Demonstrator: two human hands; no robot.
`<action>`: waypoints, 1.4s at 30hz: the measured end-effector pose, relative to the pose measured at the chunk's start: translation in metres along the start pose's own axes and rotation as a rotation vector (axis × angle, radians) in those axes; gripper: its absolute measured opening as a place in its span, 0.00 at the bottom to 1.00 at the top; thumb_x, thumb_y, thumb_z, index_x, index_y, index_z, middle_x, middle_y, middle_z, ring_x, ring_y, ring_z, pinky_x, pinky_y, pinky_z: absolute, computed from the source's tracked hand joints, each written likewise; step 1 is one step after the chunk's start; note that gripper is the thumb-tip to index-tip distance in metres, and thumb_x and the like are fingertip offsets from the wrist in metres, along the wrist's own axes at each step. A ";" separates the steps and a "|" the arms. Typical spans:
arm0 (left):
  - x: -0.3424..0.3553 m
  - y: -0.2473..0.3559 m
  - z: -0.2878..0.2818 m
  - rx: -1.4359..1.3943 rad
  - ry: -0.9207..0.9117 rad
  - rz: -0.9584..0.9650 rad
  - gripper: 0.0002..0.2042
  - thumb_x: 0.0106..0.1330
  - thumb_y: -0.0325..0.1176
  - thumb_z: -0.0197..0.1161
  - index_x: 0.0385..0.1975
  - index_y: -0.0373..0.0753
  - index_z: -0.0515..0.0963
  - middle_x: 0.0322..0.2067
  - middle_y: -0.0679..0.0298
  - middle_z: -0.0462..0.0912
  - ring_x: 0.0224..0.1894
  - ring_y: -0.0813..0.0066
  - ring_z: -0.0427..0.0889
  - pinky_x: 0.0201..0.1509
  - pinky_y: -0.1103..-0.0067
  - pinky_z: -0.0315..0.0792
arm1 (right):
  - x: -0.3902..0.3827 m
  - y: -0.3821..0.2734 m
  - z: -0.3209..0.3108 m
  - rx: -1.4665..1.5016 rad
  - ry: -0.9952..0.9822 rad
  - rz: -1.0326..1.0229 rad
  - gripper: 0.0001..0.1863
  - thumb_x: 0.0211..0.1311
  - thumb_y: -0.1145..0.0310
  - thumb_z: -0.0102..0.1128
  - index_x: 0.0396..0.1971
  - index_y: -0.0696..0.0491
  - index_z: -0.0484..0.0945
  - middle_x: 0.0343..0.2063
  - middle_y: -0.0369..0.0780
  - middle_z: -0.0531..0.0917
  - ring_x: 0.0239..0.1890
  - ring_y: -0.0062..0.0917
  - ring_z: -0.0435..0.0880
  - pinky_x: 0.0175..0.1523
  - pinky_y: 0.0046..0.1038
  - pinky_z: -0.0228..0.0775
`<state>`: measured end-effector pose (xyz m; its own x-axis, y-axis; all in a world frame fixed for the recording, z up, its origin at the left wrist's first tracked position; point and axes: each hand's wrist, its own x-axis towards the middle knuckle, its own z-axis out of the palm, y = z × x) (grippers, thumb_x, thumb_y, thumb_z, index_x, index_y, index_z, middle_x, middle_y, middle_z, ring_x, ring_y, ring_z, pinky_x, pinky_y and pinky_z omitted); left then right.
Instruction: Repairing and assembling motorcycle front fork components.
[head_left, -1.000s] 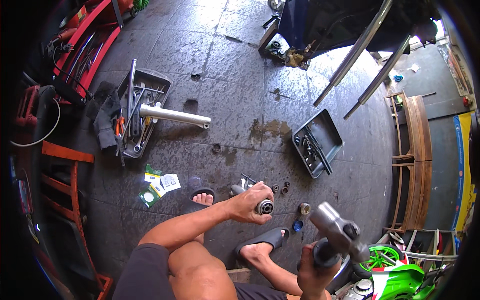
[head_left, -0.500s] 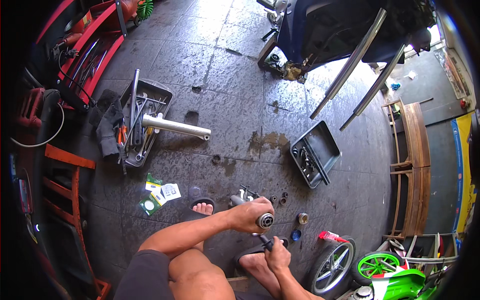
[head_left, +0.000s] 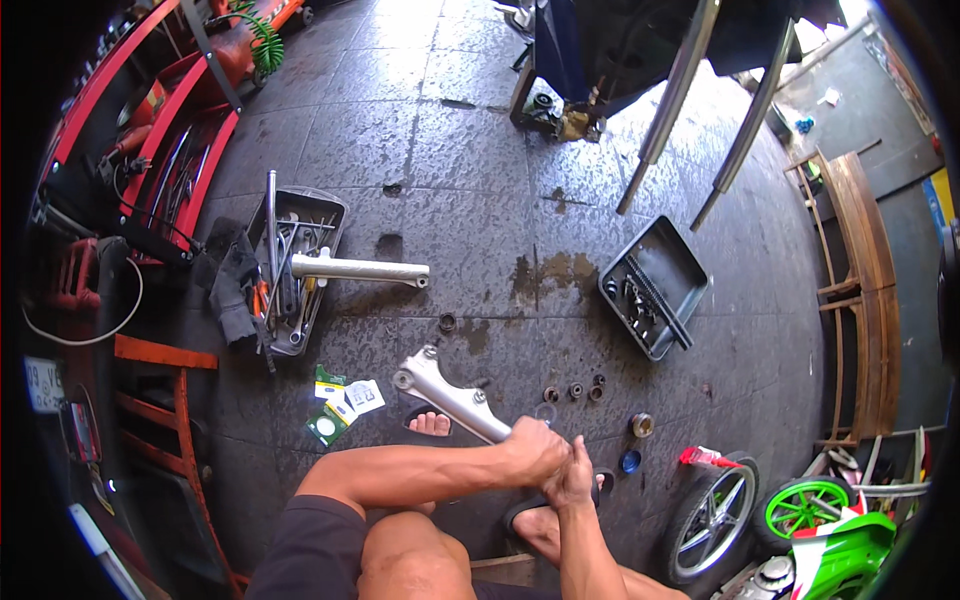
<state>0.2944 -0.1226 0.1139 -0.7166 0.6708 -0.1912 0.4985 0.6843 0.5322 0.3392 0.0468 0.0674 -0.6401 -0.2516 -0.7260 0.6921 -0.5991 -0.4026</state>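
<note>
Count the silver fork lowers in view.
2. First fork lower: in the left hand. Second fork lower: left of it, one end over the tool tray. Others could be hidden near the picture's dark rim.

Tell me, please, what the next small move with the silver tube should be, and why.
I would probably ease the right grip away while the left grip steadies the silver tube: the left wraps it, and both meet at its near end, hiding that from view.

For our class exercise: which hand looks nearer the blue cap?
Right. The right hand is left of the blue cap; the left hand, on the silver tube, is farther left.
</note>
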 end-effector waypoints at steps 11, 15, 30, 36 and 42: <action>-0.084 -0.059 -0.102 -0.511 0.777 -0.108 0.18 0.48 0.29 0.80 0.37 0.39 0.78 0.34 0.58 0.84 0.41 0.54 0.85 0.43 0.66 0.81 | -0.002 -0.011 -0.002 -0.277 0.163 -0.042 0.22 0.82 0.55 0.50 0.58 0.59 0.77 0.32 0.42 0.86 0.30 0.31 0.85 0.33 0.34 0.82; -0.097 -0.073 -0.097 -0.524 0.885 -0.105 0.19 0.47 0.30 0.80 0.38 0.39 0.78 0.36 0.58 0.84 0.43 0.53 0.85 0.45 0.64 0.81 | -0.014 -0.021 -0.018 -1.750 0.298 -0.222 0.31 0.65 0.57 0.65 0.63 0.60 0.74 0.42 0.51 0.89 0.42 0.46 0.90 0.48 0.42 0.83; -0.148 -0.153 -0.061 -0.787 2.096 -0.733 0.22 0.68 0.39 0.77 0.47 0.37 0.69 0.34 0.68 0.77 0.36 0.77 0.77 0.45 0.76 0.76 | -0.041 -0.024 -0.070 -2.549 -0.121 0.002 0.43 0.59 0.56 0.70 0.71 0.59 0.63 0.38 0.50 0.89 0.45 0.49 0.86 0.55 0.50 0.74; -0.189 -0.213 -0.054 -0.779 2.361 -0.991 0.27 0.70 0.40 0.75 0.56 0.34 0.65 0.45 0.61 0.74 0.42 0.73 0.78 0.49 0.76 0.78 | -0.026 -0.031 -0.009 -2.414 -0.189 0.023 0.46 0.56 0.48 0.75 0.68 0.54 0.61 0.33 0.54 0.89 0.37 0.55 0.88 0.44 0.52 0.79; -0.226 -0.304 -0.027 -0.625 2.085 -1.437 0.30 0.66 0.40 0.75 0.60 0.30 0.70 0.60 0.42 0.75 0.63 0.47 0.77 0.68 0.60 0.73 | 0.029 -0.007 0.106 -2.319 -0.403 -0.237 0.40 0.58 0.50 0.73 0.63 0.52 0.62 0.33 0.54 0.88 0.38 0.55 0.88 0.43 0.53 0.79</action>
<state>0.2917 -0.4894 0.0174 0.1442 -0.9876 -0.0620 -0.2411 -0.0958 0.9658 0.2808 -0.0369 0.1083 -0.5439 -0.5825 -0.6041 -0.4684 0.8080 -0.3575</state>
